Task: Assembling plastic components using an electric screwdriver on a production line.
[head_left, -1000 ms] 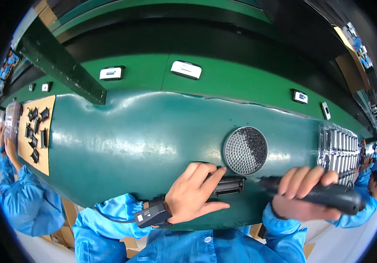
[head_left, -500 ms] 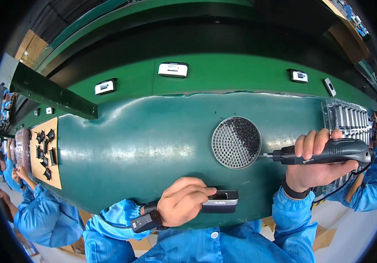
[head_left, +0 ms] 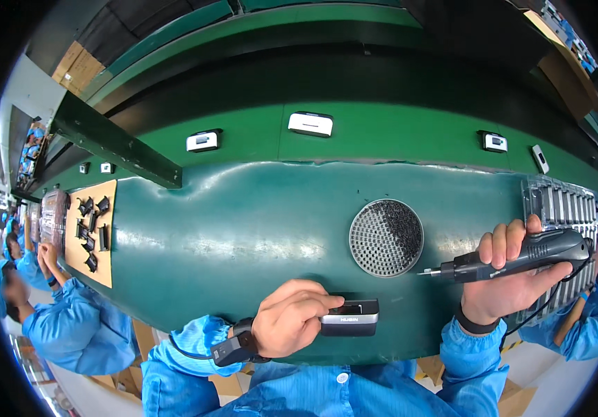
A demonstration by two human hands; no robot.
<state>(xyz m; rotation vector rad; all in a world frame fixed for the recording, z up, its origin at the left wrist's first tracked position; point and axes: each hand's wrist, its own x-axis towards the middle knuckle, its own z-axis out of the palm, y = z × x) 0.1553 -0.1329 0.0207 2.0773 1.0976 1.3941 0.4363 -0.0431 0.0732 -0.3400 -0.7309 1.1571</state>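
My left hand [head_left: 292, 316] grips a small dark and silver box-shaped device [head_left: 349, 317] that lies on the green mat near the table's front edge. My right hand [head_left: 507, 274] is closed around a dark electric screwdriver [head_left: 521, 256], held level with its tip pointing left toward a round perforated tray [head_left: 386, 238] of small black screws. The tip hangs just right of the tray's lower edge, above and right of the device. A black strap sits on my left wrist.
A clear plastic tray [head_left: 563, 215] with slots lies at the far right. A tan board [head_left: 94, 233] with several black parts lies at the left, where a person in blue works. Small white devices [head_left: 310, 124] sit on the green conveyor behind.
My right hand has carried the screwdriver up from the front edge to beside the screw tray. My left hand slid the device along the front edge; the view has tilted.
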